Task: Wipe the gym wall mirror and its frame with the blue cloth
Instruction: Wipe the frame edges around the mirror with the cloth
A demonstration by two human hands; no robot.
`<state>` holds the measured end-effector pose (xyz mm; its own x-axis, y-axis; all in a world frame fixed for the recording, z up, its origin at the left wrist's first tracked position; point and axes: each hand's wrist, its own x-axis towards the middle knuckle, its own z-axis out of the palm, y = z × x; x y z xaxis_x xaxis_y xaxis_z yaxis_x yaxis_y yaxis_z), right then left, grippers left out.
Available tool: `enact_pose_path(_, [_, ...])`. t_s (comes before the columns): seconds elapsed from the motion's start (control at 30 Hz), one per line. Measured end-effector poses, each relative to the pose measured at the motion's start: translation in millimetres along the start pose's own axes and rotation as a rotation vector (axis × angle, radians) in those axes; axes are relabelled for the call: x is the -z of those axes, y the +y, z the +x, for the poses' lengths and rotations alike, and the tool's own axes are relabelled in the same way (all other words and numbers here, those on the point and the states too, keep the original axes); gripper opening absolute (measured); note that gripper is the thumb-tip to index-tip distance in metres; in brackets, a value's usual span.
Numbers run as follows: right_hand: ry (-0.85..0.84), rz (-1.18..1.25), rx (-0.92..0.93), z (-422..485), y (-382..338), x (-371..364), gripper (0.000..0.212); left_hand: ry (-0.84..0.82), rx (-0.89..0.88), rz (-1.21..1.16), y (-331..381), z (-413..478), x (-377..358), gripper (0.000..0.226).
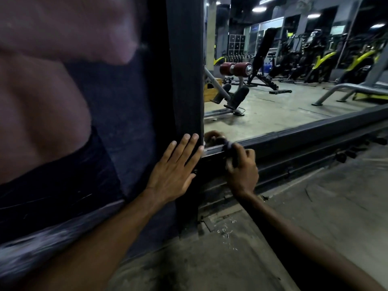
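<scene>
The blue cloth (230, 148) is bunched into a small dark wad at the bottom-left corner of the mirror (294, 66), pressed on the bottom rail (304, 133) of the frame (186, 49), right where the rail meets the left upright (186, 106). It reads more dark than blue in this light and it's blurred, so folds and dirt can't be told. Your right hand (241, 172) grasps it, fingers curled round the wad, and the glass just behind shows the reflection. Your left hand (174, 170) lies flat on the upright, fingers straight and together, holding nothing. It's likely a brace. Step in hand, as I judge it: wiping the frame's lower rail, starting at the corner. How much of the glass is done can't be called from here. The next move probably calls for dragging the cloth rightward along the rail with steady pressure, kept tight to the seam under the glass, then up the upright, and you'd have to lift the left hand clear for that. Below the rail the gritty floor (325, 206) carries pale bits of debris. Left of the upright hangs a large printed wall poster (52, 101). The mirror reflects benches and yellow machines.
</scene>
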<state>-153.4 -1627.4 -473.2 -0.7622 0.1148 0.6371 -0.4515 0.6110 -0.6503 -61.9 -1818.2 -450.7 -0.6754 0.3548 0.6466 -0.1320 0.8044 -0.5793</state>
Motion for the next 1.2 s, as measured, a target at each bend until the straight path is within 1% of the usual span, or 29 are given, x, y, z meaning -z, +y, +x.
enact_pose_path(0.03, [0.039,0.023,-0.119,4,1,2,0.037,-0.015,-0.021,-0.002,4,2,0,0.095])
enact_pose_path(0.07, [0.061,0.046,-0.162,7,1,4,0.038,-0.026,-0.034,-0.006,8,4,-2,0.092])
enact_pose_path(0.1, [0.052,0.056,-0.100,8,0,5,0.042,-0.037,-0.033,-0.009,11,5,-3,0.089])
enact_pose_path(0.2, [-0.139,0.036,0.307,2,0,9,0.057,-0.053,-0.012,-0.007,14,6,-7,0.085])
enact_pose_path(0.23, [-0.184,0.012,0.375,2,1,8,0.059,-0.043,-0.012,-0.010,14,6,-9,0.085])
enact_pose_path(0.3, [-0.216,-0.028,0.450,1,10,6,0.061,-0.040,-0.006,-0.031,14,5,-10,0.087])
enact_pose_path(0.37, [-0.200,-0.103,0.553,4,27,8,0.063,-0.030,0.025,-0.047,19,5,-11,0.089])
enact_pose_path(0.4, [-0.179,-0.141,0.566,10,40,11,0.064,-0.023,0.047,-0.049,23,7,-11,0.090])
enact_pose_path(0.43, [-0.160,-0.148,0.514,17,52,15,0.067,-0.022,0.064,-0.048,27,11,-10,0.092])
enact_pose_path(0.5, [-0.138,-0.093,0.301,32,76,20,0.080,0.001,0.066,-0.022,38,21,-12,0.094])
enact_pose_path(0.53, [-0.119,-0.092,0.224,36,82,20,0.083,0.011,0.052,-0.010,44,27,-13,0.094])
enact_pose_path(0.57, [-0.104,-0.102,0.197,39,87,19,0.084,0.008,0.037,0.004,51,33,-16,0.093])
enact_pose_path(0.6, [-0.100,-0.085,0.208,40,89,18,0.084,-0.006,0.032,0.023,59,38,-18,0.092])
enact_pose_path(0.63, [-0.106,-0.043,0.257,40,89,16,0.082,-0.019,0.038,0.051,66,41,-21,0.091])
enact_pose_path(0.73, [-0.190,0.039,0.499,38,83,12,0.068,-0.067,0.066,0.108,74,40,-27,0.090])
enact_pose_path(0.8, [-0.228,0.006,0.632,42,84,12,0.058,-0.085,0.060,0.116,74,39,-28,0.089])
enact_pose_path(0.87, [-0.221,-0.048,0.695,55,94,16,0.057,-0.081,0.085,0.107,74,42,-25,0.088])
enact_pose_path(0.93, [-0.212,-0.095,0.689,72,114,26,0.057,-0.061,0.090,0.103,81,52,-23,0.087])
enact_pose_path(0.97, [-0.218,-0.114,0.646,82,127,33,0.058,-0.053,0.069,0.110,87,61,-22,0.087])
enact_pose_path(1.03, [-0.225,-0.127,0.508,94,149,43,0.062,-0.058,0.018,0.121,97,80,-24,0.088])
enact_pose_path(1.1, [-0.235,-0.082,0.384,102,166,49,0.073,-0.087,-0.014,0.115,110,101,-28,0.088])
enact_pose_path(1.13, [-0.256,-0.044,0.360,105,169,50,0.077,-0.102,-0.020,0.106,116,108,-30,0.088])
enact_pose_path(1.17, [-0.285,0.003,0.377,107,170,51,0.078,-0.119,-0.021,0.103,119,111,-32,0.088])
enact_pose_path(1.2, [-0.319,0.047,0.432,108,168,51,0.077,-0.127,-0.021,0.105,119,112,-34,0.088])
